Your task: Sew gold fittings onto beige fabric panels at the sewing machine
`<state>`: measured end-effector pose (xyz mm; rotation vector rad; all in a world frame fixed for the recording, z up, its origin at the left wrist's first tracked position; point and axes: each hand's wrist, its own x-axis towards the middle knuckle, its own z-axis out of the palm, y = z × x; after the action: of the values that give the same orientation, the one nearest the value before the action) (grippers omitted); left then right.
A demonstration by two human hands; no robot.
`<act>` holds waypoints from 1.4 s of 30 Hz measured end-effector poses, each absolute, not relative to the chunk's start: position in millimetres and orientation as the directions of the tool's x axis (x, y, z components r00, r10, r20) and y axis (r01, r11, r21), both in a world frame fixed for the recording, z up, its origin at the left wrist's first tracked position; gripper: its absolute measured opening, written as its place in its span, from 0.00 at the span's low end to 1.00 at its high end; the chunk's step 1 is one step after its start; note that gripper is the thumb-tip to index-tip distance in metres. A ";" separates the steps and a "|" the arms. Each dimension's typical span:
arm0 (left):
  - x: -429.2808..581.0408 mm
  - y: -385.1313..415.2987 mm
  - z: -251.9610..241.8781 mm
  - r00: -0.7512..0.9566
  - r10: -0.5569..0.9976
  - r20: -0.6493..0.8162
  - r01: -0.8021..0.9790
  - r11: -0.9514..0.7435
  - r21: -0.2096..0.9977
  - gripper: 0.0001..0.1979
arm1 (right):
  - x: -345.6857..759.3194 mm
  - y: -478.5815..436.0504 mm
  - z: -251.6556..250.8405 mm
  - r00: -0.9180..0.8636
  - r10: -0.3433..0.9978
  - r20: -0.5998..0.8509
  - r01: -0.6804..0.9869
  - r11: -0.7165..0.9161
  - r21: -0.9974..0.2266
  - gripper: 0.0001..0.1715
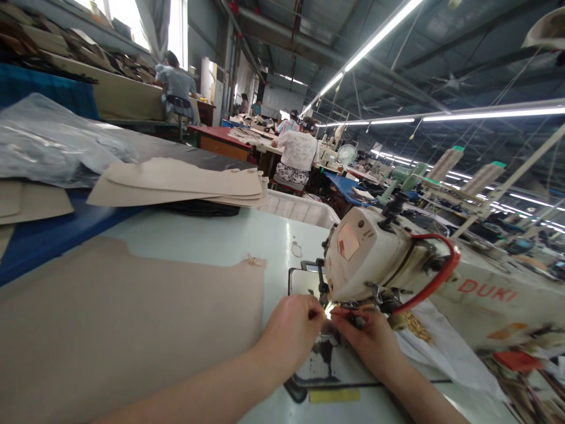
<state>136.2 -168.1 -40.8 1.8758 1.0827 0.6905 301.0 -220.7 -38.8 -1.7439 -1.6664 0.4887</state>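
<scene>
Bent in a pinch at the lit needle area of the sewing machine point(362, 259), fingers of the left hand point(291, 324); curled just beside, in the right hand point(371, 335), cannot tell if closed; too small and blurred to make out anything held; lying flat on the bench point(198, 241), left of the machine, beige panel point(132, 318) with small fitting point(253, 260) at one corner; probably light, limp, slightly slippery; best held by opposite edges, clear of the fitting, without creasing.
</scene>
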 end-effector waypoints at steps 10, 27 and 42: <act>134.7 -168.3 -42.7 0.491 0.866 0.098 0.390 -0.319 0.864 0.10 | 297.2 -219.8 -35.3 0.058 0.987 0.148 0.639 0.077 -0.765 0.13; 136.3 -166.3 -45.8 0.469 0.880 0.067 0.375 -0.268 0.888 0.09 | 290.1 -221.3 -28.5 -0.023 0.985 0.169 0.671 0.141 -0.728 0.13; 135.2 -167.0 -33.9 0.428 0.903 0.043 0.433 -0.247 0.867 0.10 | 295.1 -221.5 -35.4 0.141 0.977 0.160 0.740 0.003 -0.672 0.13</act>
<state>135.2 -167.0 -33.9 1.8517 1.1390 0.7131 295.1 -221.5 -35.4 -1.7885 -1.6507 0.4775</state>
